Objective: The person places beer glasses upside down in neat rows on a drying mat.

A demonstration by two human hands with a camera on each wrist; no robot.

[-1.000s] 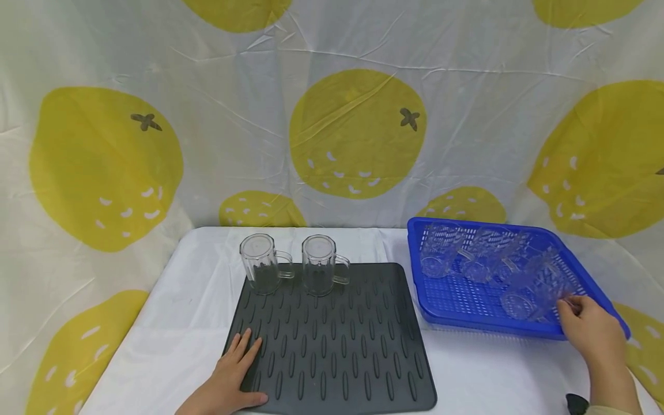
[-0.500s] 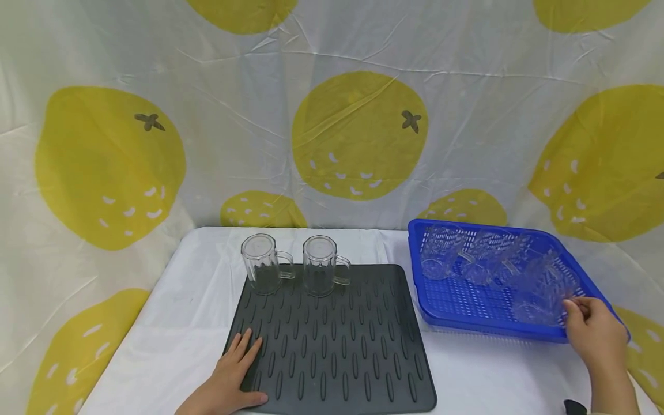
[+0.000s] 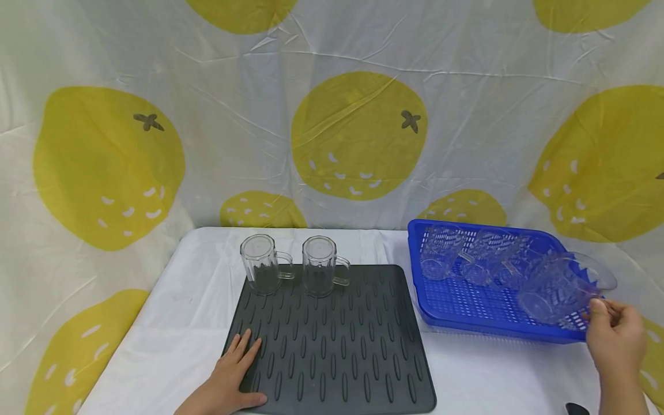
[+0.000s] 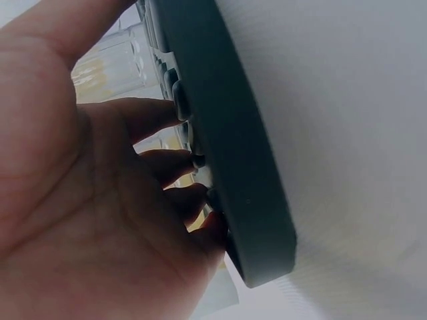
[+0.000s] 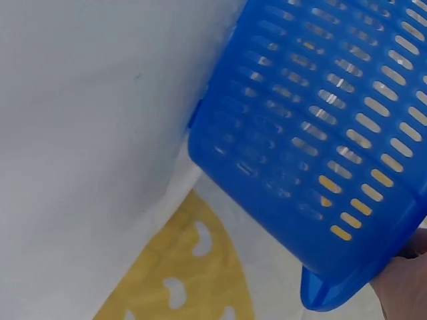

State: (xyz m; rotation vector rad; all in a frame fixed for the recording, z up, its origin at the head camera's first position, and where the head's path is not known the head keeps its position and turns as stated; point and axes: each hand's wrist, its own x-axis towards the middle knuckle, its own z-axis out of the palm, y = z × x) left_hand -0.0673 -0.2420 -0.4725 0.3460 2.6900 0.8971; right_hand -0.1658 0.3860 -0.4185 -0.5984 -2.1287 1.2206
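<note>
A clear glass pitcher (image 3: pixel 557 288) is tilted over the near right corner of the blue plastic basket (image 3: pixel 467 323), mouth to the right. My right hand (image 3: pixel 617 334) grips it at its near side, apparently by the handle; the fingers partly hide that spot. In the right wrist view, only a bit of the right hand (image 5: pixel 403 280) shows beside the basket wall (image 5: pixel 267 160). My left hand (image 3: pixel 228 372) lies with spread fingers on the left edge of a dark grey ribbed drying mat (image 3: pixel 342 346). Fingers (image 4: pixel 157 117) touch the mat's ribs in the left wrist view.
Two glass mugs (image 3: pixel 261 265) stand upside down at the mat's back left, handles to the right. Several clear glasses (image 3: pixel 479 259) lie in the basket's back part. A small black object (image 3: pixel 577 408) sits at the front right. Behind the white-covered table hangs a lemon-print cloth (image 3: pixel 358 135).
My right hand has moved right, lifting and tilting the pitcher partly out of the basket, its mouth now past the right rim. My left hand has stayed on the mat.
</note>
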